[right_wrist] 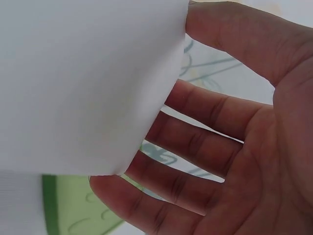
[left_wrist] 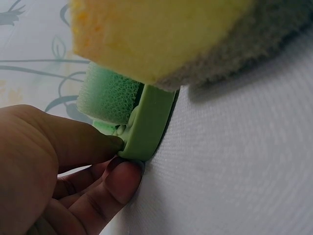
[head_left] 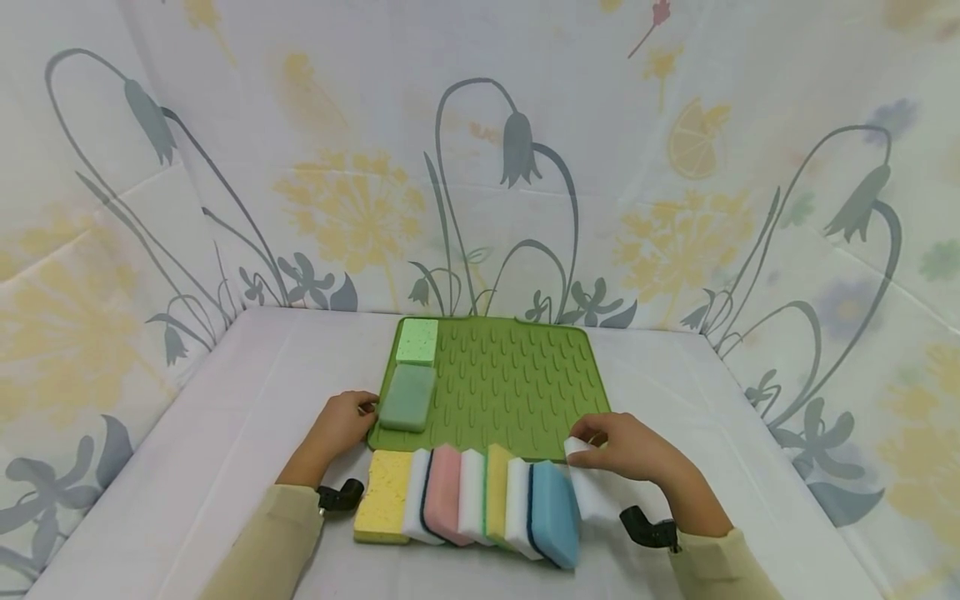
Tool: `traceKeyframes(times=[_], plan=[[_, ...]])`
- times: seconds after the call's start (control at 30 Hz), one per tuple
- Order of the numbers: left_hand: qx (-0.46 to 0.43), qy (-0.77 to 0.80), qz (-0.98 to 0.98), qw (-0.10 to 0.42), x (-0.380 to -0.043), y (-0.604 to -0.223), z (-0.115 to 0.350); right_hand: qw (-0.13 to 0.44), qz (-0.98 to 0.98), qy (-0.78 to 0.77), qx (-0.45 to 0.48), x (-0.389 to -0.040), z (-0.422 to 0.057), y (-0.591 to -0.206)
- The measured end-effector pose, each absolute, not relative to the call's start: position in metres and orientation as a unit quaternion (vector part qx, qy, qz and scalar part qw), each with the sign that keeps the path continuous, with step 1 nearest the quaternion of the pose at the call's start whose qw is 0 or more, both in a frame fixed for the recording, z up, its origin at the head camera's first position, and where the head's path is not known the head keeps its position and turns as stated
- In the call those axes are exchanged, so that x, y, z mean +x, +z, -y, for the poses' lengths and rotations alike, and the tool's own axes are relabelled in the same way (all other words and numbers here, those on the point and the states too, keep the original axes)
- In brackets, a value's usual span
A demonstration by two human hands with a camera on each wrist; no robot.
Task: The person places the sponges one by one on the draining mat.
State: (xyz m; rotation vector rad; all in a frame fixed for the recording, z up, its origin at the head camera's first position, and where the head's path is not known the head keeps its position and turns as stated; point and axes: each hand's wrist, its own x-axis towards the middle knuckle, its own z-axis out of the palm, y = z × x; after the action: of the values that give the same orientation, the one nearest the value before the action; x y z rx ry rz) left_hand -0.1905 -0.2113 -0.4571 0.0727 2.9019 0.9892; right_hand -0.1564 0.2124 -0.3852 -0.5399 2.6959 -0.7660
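Observation:
My left hand (head_left: 345, 421) pinches the left edge of a green ribbed mat (head_left: 517, 383), thumb on top and fingers beneath, as the left wrist view shows. Close by on the mat lie a green scouring sponge (head_left: 408, 398) and a paler green sponge (head_left: 417, 342), one behind the other. At the mat's front right corner my right hand (head_left: 633, 446) grips a white sponge (head_left: 588, 492) between thumb and fingers. That white sponge (right_wrist: 88, 83) fills much of the right wrist view and hides the fingertips. It stands at the right end of a row, beside a blue sponge (head_left: 555, 517).
Along the mat's front edge leans a row of sponges: a yellow one (head_left: 384, 496) at the left, then white, a pink one (head_left: 444, 492), and more white and yellow ones. A white cloth (head_left: 285, 358) covers the table. Flower-printed curtains (head_left: 360, 108) close off the back and sides.

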Motion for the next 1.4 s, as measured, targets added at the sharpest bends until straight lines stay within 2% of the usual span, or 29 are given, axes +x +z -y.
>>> traceKeyframes(times=[0.67,0.93,1.4], plan=[[0.021,0.330,-0.943,0.035,-0.191,-0.460,0.211,0.124,-0.942,-0.192,-0.246,-0.186,-0.187,-0.347],[0.019,0.332,-0.942,0.033,-0.190,-0.458,0.211,0.107,-0.945,-0.163,-0.262,-0.201,-0.174,-0.340],[0.017,0.334,-0.942,0.033,-0.190,-0.458,0.211,0.113,-0.946,-0.137,-0.271,-0.222,-0.144,-0.334]])
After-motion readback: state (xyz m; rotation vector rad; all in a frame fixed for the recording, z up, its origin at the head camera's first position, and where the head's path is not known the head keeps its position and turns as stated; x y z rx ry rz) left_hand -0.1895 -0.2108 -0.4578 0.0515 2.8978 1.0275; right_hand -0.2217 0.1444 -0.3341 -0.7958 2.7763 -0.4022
